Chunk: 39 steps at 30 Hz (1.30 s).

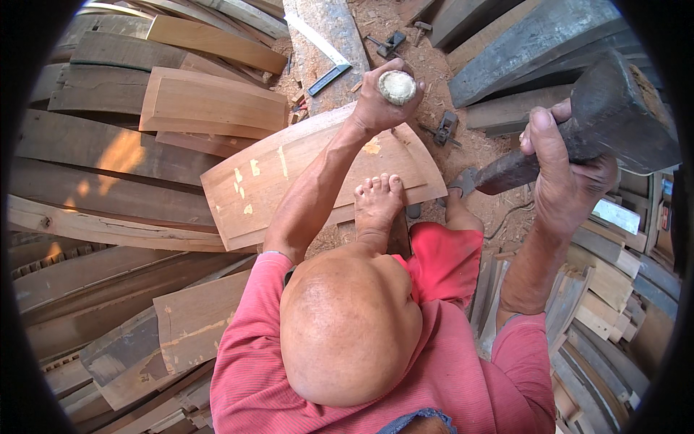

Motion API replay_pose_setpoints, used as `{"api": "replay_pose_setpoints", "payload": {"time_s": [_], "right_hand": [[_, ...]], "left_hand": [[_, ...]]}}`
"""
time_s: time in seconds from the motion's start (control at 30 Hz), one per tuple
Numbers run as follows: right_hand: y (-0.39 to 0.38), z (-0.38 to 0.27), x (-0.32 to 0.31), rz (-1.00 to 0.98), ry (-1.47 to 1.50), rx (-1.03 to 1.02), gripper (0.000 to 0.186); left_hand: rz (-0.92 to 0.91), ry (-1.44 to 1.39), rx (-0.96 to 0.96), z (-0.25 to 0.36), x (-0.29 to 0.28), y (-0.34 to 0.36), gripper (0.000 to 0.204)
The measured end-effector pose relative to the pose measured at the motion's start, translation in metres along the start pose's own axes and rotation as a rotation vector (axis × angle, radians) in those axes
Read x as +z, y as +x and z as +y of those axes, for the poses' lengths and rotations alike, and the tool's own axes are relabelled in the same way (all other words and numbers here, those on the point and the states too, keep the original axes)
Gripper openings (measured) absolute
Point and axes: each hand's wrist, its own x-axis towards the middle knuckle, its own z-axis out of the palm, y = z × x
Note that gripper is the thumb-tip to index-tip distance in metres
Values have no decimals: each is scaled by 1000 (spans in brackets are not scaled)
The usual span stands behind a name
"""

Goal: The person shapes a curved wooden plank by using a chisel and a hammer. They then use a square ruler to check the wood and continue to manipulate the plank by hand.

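My left hand (387,98) is closed round an upright chisel, above the far edge of a curved wooden panel (289,173). Only the round, pale, battered end of the chisel's handle (397,87) shows; its blade is hidden below the fist. Raised at the right, my right hand (571,173) grips a dark, heavy wooden mallet (625,116) by its thick handle. The mallet's head is well apart from the chisel. My bare foot (377,199) presses on the panel, which has pale scraped patches and a step along its edge.
Beyond the panel, a try square (329,61) lies on a shavings-strewn plank (318,87). Two small dark hand planes (390,45) (446,129) and a hammer (421,30) lie among shavings. Stacked curved boards (108,159) crowd the left; dark beams (535,50) stand far right.
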Motion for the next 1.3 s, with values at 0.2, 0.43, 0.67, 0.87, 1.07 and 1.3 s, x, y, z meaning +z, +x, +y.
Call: {"api": "replay_pose_setpoints", "payload": {"time_s": [0.2, 0.43, 0.67, 0.87, 1.07, 1.3], "right_hand": [[10, -4, 6, 73, 77, -91, 15], [17, -22, 20, 95, -64, -168, 9], [19, 11, 29, -92, -216, -328, 4], [15, 79, 34, -683, -790, -89, 33], [-19, 63, 28, -414, -195, 182, 19], [-67, 81, -5, -231, 175, 414, 15]], "left_hand": [[61, 43, 40, 2, 1, -1, 20], [41, 31, 44, 1, -1, -2, 18], [16, 49, -20, 6, -5, -9, 18], [-13, 13, 153, 3, 8, -16, 36], [390, -35, -125, 6, 19, -4, 24], [9, 355, 145, -4, -21, 11, 27]]}}
